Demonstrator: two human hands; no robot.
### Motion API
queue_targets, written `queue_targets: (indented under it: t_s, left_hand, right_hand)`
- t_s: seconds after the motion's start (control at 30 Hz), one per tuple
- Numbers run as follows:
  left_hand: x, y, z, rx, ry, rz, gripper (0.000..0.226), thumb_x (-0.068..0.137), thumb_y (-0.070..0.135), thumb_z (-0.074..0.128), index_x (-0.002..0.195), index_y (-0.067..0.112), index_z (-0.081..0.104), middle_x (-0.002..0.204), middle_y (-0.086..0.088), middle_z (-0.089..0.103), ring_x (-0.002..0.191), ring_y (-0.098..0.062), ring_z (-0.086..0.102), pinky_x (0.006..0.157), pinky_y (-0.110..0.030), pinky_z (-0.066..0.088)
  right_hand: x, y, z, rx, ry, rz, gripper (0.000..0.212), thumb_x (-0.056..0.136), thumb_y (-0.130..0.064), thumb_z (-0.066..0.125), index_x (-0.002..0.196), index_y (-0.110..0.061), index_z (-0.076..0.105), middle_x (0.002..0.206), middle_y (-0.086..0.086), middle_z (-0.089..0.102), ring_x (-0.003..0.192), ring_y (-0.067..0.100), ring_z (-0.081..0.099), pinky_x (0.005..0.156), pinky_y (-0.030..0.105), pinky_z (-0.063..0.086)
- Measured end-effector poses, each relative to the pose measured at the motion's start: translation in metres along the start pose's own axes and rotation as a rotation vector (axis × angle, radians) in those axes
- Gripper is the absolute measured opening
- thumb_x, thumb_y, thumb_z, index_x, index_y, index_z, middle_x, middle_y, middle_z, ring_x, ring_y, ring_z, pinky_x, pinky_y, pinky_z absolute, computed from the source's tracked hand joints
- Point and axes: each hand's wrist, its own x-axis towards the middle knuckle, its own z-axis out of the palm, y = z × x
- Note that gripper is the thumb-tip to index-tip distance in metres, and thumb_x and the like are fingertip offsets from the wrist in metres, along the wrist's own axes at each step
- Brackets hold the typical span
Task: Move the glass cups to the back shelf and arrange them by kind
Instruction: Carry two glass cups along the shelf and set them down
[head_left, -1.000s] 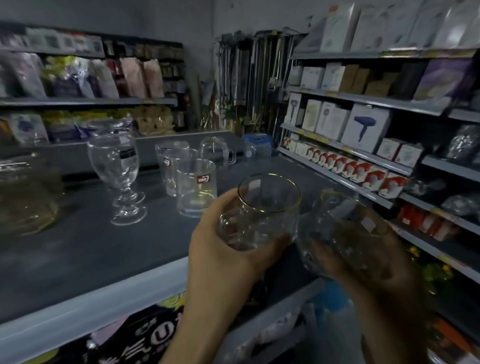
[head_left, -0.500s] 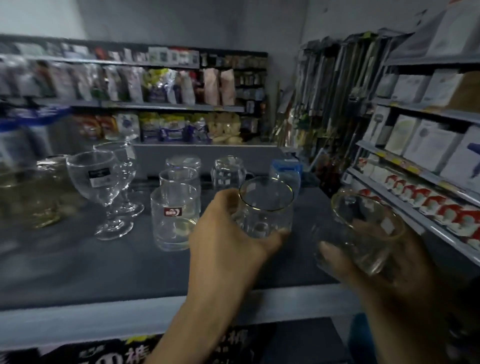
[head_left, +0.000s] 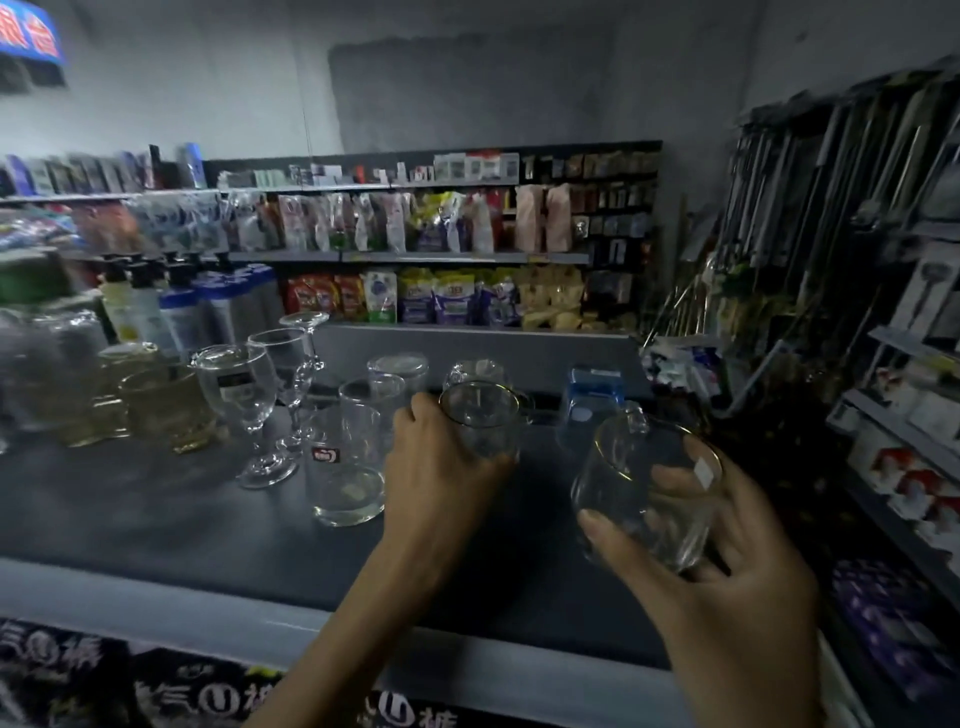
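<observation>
My left hand has its fingers clamped round a clear, gold-rimmed round glass cup, low over the dark shelf beside the straight clear tumblers. My right hand wraps its fingers under a matching handled glass cup, tilted, off the shelf's right end. Smooth, hard, thin-walled glass: light, slippery and brittle, I judge, so grip the belly, not the rim. Stemmed clear goblets stand further left.

Clear tumbler bears a red label; blue-capped cup.
</observation>
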Motion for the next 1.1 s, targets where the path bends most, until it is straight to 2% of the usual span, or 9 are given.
queue_targets:
  t_s: [0.13, 0.3, 0.4, 0.5, 0.57, 0.67, 0.83, 0.97, 1.1]
  left_hand:
    - [0.01, -0.006, 0.006, -0.016, -0.001, -0.012, 0.074, 0.067, 0.044, 0.092, 0.123, 0.014, 0.053, 0.122, -0.005, 0.057, 0.105, -0.027, 0.06, 0.091, -0.047, 0.054]
    - [0.018, -0.011, 0.014, -0.032, 0.002, -0.005, 0.065, 0.069, 0.04, 0.093, 0.113, 0.018, 0.052, 0.119, -0.003, 0.059, 0.101, -0.021, 0.057, 0.083, -0.033, 0.047]
    - [0.022, -0.015, 0.017, -0.04, 0.008, 0.001, 0.065, 0.069, 0.04, 0.093, 0.115, 0.017, 0.054, 0.117, -0.002, 0.06, 0.101, -0.02, 0.057, 0.084, -0.033, 0.049]
    - [0.023, -0.019, 0.019, -0.059, 0.036, 0.014, 0.063, 0.068, 0.039, 0.093, 0.114, 0.018, 0.056, 0.115, 0.0, 0.061, 0.102, -0.02, 0.059, 0.086, -0.037, 0.051]
    - [0.024, -0.021, 0.02, -0.054, 0.049, 0.009, 0.061, 0.068, 0.039, 0.093, 0.113, 0.018, 0.057, 0.114, -0.001, 0.063, 0.104, -0.022, 0.06, 0.089, -0.041, 0.053]
    - [0.026, -0.024, 0.02, -0.028, 0.054, -0.011, 0.062, 0.07, 0.042, 0.092, 0.114, 0.014, 0.059, 0.114, -0.005, 0.065, 0.106, -0.026, 0.061, 0.089, -0.043, 0.053]
    - [0.026, -0.027, 0.021, -0.005, 0.052, 0.006, 0.065, 0.073, 0.042, 0.09, 0.121, 0.014, 0.055, 0.118, -0.007, 0.067, 0.108, -0.028, 0.063, 0.089, -0.045, 0.055]
    - [0.021, -0.027, 0.02, -0.037, 0.016, 0.018, 0.087, 0.071, 0.046, 0.09, 0.14, 0.022, 0.043, 0.131, -0.003, 0.064, 0.114, -0.027, 0.064, 0.092, -0.048, 0.058]
    - [0.0, -0.012, 0.001, 0.078, 0.007, 0.071, 0.107, 0.074, 0.057, 0.085, 0.158, 0.027, 0.025, 0.152, -0.003, 0.049, 0.128, -0.025, 0.058, 0.101, -0.046, 0.055]
  right_hand:
    - [0.006, 0.02, 0.001, 0.002, 0.009, -0.05, 0.068, 0.046, -0.044, 0.088, 0.111, -0.049, 0.067, 0.107, -0.021, 0.074, 0.098, 0.001, 0.072, 0.083, 0.036, 0.06]
    - [0.011, 0.024, 0.0, -0.002, 0.013, -0.084, 0.065, 0.054, -0.027, 0.091, 0.109, -0.048, 0.065, 0.103, -0.025, 0.073, 0.094, -0.003, 0.07, 0.074, 0.014, 0.057]
    - [0.013, 0.027, -0.001, 0.011, 0.013, -0.075, 0.064, 0.051, -0.032, 0.088, 0.109, -0.047, 0.065, 0.104, -0.026, 0.073, 0.098, -0.004, 0.07, 0.078, 0.01, 0.054]
    - [0.012, 0.028, 0.0, -0.007, 0.034, -0.078, 0.064, 0.052, -0.032, 0.088, 0.11, -0.047, 0.064, 0.106, -0.025, 0.073, 0.099, -0.003, 0.07, 0.079, 0.012, 0.056]
    - [0.012, 0.03, 0.001, -0.001, 0.039, -0.073, 0.066, 0.051, -0.033, 0.088, 0.112, -0.046, 0.064, 0.105, -0.024, 0.073, 0.098, -0.003, 0.07, 0.075, 0.019, 0.06]
    - [0.01, 0.032, 0.003, 0.004, 0.059, -0.052, 0.07, 0.049, -0.038, 0.088, 0.114, -0.045, 0.065, 0.107, -0.02, 0.074, 0.098, 0.0, 0.071, 0.078, 0.026, 0.058]
    - [0.008, 0.031, 0.006, -0.021, 0.046, -0.066, 0.073, 0.047, -0.041, 0.087, 0.118, -0.042, 0.066, 0.108, -0.02, 0.074, 0.097, 0.0, 0.072, 0.074, 0.023, 0.061]
    - [0.006, 0.032, 0.009, -0.057, 0.044, -0.061, 0.078, 0.043, -0.051, 0.086, 0.118, -0.047, 0.064, 0.109, -0.024, 0.072, 0.098, 0.0, 0.071, 0.08, 0.027, 0.056]
    - [0.006, 0.035, 0.008, -0.097, 0.003, -0.046, 0.087, 0.042, -0.058, 0.086, 0.125, -0.045, 0.063, 0.114, -0.021, 0.071, 0.103, 0.004, 0.07, 0.086, 0.034, 0.059]
